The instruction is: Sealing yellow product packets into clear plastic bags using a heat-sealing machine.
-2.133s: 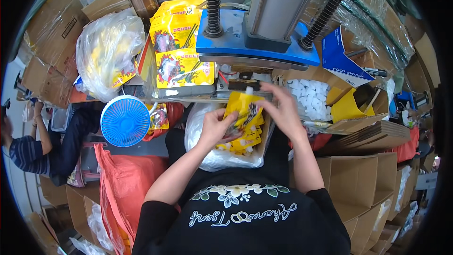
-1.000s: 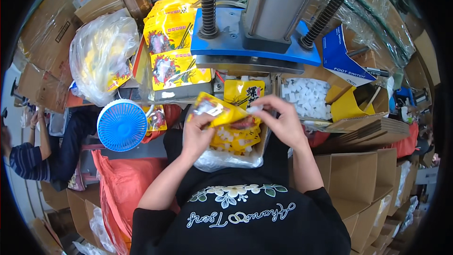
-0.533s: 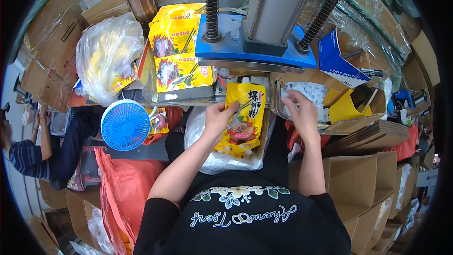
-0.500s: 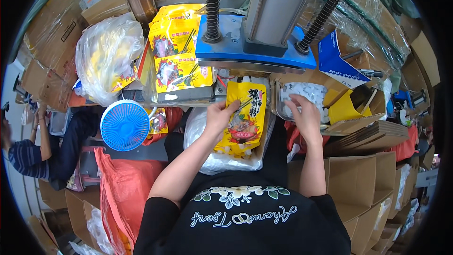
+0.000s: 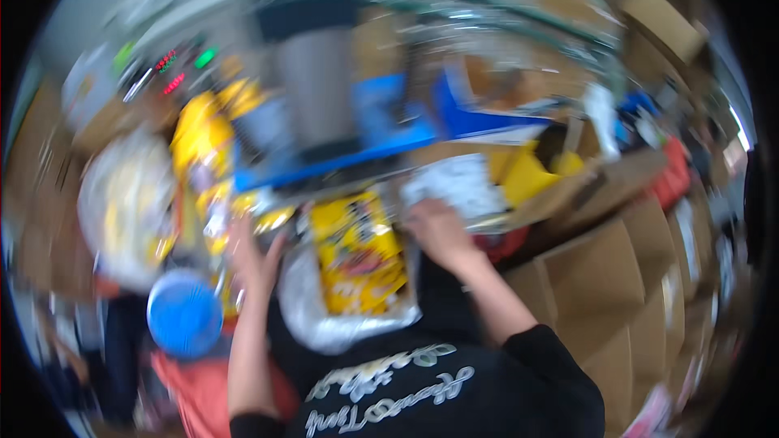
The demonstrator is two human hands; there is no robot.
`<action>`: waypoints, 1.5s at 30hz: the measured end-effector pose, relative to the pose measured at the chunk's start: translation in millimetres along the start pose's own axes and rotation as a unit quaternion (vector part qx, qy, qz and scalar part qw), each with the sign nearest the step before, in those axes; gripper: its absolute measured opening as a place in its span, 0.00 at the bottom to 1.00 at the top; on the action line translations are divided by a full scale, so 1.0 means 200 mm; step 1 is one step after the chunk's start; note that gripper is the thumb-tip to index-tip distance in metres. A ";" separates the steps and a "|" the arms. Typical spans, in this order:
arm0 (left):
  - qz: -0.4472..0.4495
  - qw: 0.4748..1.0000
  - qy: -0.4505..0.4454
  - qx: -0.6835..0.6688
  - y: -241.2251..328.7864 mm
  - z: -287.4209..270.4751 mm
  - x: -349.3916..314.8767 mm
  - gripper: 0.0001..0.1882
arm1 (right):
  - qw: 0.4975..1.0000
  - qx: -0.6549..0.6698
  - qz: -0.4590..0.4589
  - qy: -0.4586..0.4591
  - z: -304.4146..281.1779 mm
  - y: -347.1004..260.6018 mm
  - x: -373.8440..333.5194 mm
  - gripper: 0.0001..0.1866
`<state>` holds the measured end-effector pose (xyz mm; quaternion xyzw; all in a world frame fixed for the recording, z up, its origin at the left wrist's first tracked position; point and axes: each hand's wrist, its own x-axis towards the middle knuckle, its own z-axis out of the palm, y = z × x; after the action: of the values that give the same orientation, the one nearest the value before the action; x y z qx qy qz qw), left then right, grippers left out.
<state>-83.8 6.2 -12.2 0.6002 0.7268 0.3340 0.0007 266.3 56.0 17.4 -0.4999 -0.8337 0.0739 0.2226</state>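
The whole view is smeared by motion. A yellow printed pouch [image 5: 357, 243] lies on top of the plastic-lined box [image 5: 331, 339] in front of me. My left hand [image 5: 255, 258] is to the left of it, thumb and fingers apart, by the yellow pouches [image 5: 207, 154] at the press's left side. No held thing shows in it. My right hand [image 5: 442, 235] is at the near left edge of the tray of white pieces [image 5: 456, 182], right of the pouch. Its fingertips are too blurred to show whether they hold a piece.
A press with a blue plate [image 5: 381, 142] and a grey cylinder stands ahead. On the left are a clear bag [image 5: 130, 203] of yellow pouches and a blue fan [image 5: 185, 314]. Cardboard boxes [image 5: 592, 276] stand on the right. A red sack [image 5: 215, 389] sits at lower left.
My left hand has let go of the pouch and moved left toward the pouch stack. The right hand has drawn to the tray's near left edge. The view has swung and blurred.
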 end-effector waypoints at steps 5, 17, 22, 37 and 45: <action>0.142 0.987 0.073 0.030 -0.17 -0.10 -0.24 0.28 | 0.999 0.037 -0.034 0.008 0.07 -0.01 -0.05 0.15; -0.134 0.903 -0.073 -0.402 0.14 -0.17 -0.26 0.12 | 0.955 0.261 -0.032 0.136 -0.12 -0.01 -0.04 0.13; -0.088 0.876 -0.168 -0.444 0.15 0.09 -0.40 0.05 | 0.973 0.192 -0.131 0.012 -0.17 -0.19 0.01 0.12; -0.153 0.884 -0.288 -0.334 0.25 0.10 -0.55 0.14 | 0.889 0.397 -0.018 -0.226 -0.03 -0.30 0.04 0.21; -0.269 0.806 -0.198 -0.489 0.47 0.03 -0.31 0.14 | 0.961 0.274 0.017 -0.008 -0.06 -0.19 -0.03 0.19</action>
<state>18.4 -40.5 4.3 0.3539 0.5835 0.5056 0.5279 243.2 30.3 40.3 -0.4332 -0.7746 0.3074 0.3434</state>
